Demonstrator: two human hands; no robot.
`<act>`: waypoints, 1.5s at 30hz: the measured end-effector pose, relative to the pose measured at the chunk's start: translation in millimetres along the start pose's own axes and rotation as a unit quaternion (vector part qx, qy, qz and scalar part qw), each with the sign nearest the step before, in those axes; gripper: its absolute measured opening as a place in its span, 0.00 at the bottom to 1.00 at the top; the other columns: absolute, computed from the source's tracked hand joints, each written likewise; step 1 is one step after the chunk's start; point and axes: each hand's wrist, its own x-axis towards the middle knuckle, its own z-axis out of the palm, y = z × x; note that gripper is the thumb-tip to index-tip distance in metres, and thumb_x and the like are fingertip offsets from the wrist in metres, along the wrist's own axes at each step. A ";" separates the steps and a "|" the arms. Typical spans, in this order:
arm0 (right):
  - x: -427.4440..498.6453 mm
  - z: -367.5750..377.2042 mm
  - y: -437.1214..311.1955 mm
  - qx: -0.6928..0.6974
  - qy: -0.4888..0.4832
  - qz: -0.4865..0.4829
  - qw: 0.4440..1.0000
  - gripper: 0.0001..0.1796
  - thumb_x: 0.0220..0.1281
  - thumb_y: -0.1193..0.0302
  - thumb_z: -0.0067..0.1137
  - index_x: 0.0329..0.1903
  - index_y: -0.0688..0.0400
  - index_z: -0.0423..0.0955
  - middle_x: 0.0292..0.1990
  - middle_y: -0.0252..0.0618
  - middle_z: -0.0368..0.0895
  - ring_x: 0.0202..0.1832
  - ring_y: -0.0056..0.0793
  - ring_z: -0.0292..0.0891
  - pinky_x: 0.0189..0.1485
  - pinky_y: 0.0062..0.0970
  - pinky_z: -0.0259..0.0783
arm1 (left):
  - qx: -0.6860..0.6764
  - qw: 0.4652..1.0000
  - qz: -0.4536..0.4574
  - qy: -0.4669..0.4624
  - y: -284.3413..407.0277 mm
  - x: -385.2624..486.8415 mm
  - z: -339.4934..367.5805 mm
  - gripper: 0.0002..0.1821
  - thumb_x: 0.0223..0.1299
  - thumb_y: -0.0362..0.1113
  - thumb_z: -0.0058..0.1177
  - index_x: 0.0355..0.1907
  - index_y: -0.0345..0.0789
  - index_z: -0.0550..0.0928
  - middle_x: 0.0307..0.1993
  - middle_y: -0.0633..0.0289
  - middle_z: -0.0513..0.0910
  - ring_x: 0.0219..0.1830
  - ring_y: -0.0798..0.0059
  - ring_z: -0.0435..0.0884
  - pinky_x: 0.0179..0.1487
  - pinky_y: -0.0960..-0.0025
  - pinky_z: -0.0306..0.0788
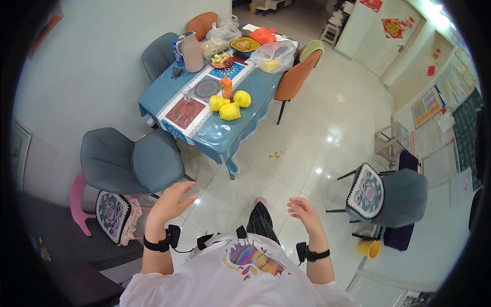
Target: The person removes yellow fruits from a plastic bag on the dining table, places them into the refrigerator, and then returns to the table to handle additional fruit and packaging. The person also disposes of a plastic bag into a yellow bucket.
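My left hand [171,204] hangs in the air with fingers apart and holds nothing, just in front of a grey upholstered chair [132,157]. Over the tiled floor, my right hand [305,215] is also bare, its fingers loosely curled and apart. Ahead stands a dining table [215,142] under a blue cloth with a clear cover. Several yellow fruits in foam nets [230,111] sit near its front, beside an orange carton [226,88]. Farther back are a beige thermos jug [191,53], a bowl of cut fruit [222,60] and a yellow basket [245,45].
An orange chair [299,73] stands at the table's right side. Another grey chair [402,195] with a patterned cushion is to my right, near a yellow bucket [369,248]. A pink chair [81,207] is at left. Small yellow scraps [275,155] lie on the floor.
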 end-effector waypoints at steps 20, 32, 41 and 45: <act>471.8 217.3 -91.8 -0.604 -0.029 -0.334 0.723 0.37 0.46 0.75 0.62 0.64 0.56 0.65 0.62 0.49 0.66 0.65 0.46 0.63 0.67 0.44 0.58 | 0.158 0.981 -0.010 0.110 -141.5 401.3 5.2 0.42 0.45 0.32 0.66 0.67 0.38 0.64 0.66 0.52 0.66 0.67 0.50 0.64 0.65 0.53 0.65; 465.9 200.8 -95.5 -0.451 0.027 -0.221 0.864 0.44 0.36 0.66 0.73 0.60 0.61 0.64 0.53 0.51 0.71 0.57 0.50 0.68 0.61 0.43 0.65 | 0.110 0.991 -0.051 -0.049 -173.8 511.8 29.0 0.42 0.38 0.34 0.70 0.61 0.33 0.67 0.61 0.47 0.69 0.58 0.53 0.74 0.58 0.64 0.72; 532.3 100.8 -170.4 0.168 -0.073 0.023 0.983 0.30 0.59 0.68 0.63 0.62 0.61 0.65 0.53 0.41 0.77 0.55 0.31 0.76 0.57 0.33 0.73 | -0.673 0.668 -0.221 -0.226 -173.1 502.0 31.8 0.29 0.58 0.27 0.59 0.62 0.28 0.67 0.54 0.56 0.77 0.55 0.67 0.78 0.59 0.65 0.74; 570.1 96.6 -184.8 0.177 -0.166 0.149 0.959 0.26 0.62 0.64 0.61 0.60 0.60 0.68 0.54 0.38 0.77 0.55 0.31 0.75 0.58 0.32 0.72 | -0.696 0.645 -0.220 -0.226 -164.4 521.4 60.7 0.30 0.59 0.29 0.59 0.63 0.28 0.66 0.55 0.54 0.77 0.57 0.63 0.77 0.59 0.61 0.74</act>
